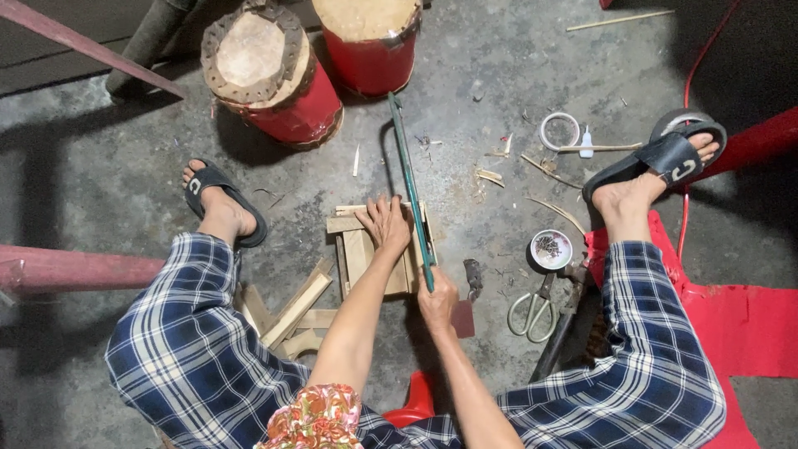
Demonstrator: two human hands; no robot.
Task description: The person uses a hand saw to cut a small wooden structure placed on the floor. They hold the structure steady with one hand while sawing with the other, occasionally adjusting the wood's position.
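Forearms nearest lens, reaching to 12 o'clock. Small wooden frame (366, 254) flat on concrete floor (465, 91), frame centre. Left hand (386, 224) spread flat on top, fingers apart, pinning it. Right hand (437, 301) clamped on hacksaw (411, 187) grip. Saw's long axis runs 6 to 12, nose toward 12, along frame's right edge. Looks mid-cut; next stroke needs firm hold-down, straight pull.

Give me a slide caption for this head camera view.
Seated person's left hand steadies a small wooden frame on the concrete floor while the right hand grips a green hacksaw.
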